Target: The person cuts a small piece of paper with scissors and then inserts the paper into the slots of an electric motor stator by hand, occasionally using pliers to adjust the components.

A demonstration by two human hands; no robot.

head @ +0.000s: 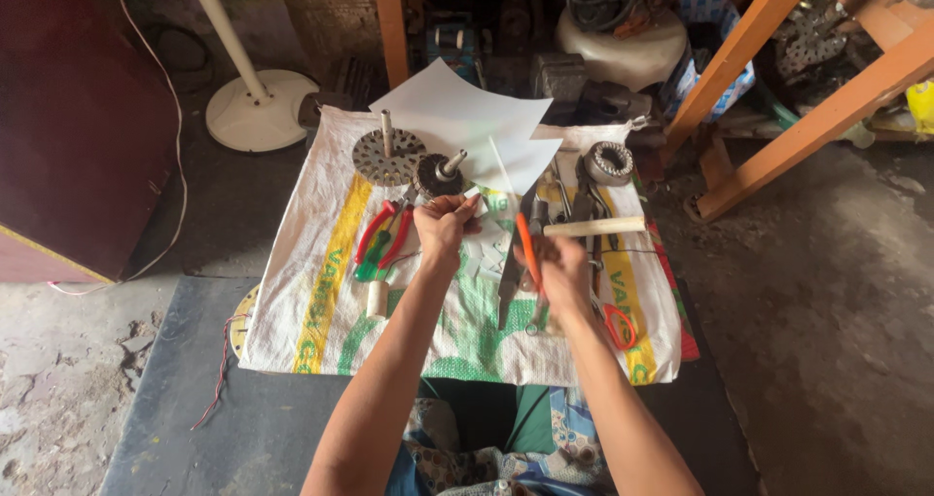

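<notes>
My left hand [443, 222] is raised over a white woven sack [311, 301] spread on the floor, its fingers pinched on the end of a thin white strip [498, 163] that rises toward the white paper sheets [457, 112]. My right hand [562, 272] grips orange-handled scissors [526, 248], blades pointing up toward the strip. Just behind my left hand lies a motor rotor with a shaft [440, 173].
On the sack lie a perforated round plate with a shaft [387, 156], red-and-green pliers [379, 235], a wooden-handled hammer [592, 226], a wound stator ring [608, 162], metal tools and small orange scissors [619, 325]. A white fan base [258, 112] and orange wooden beams [778, 78] stand behind.
</notes>
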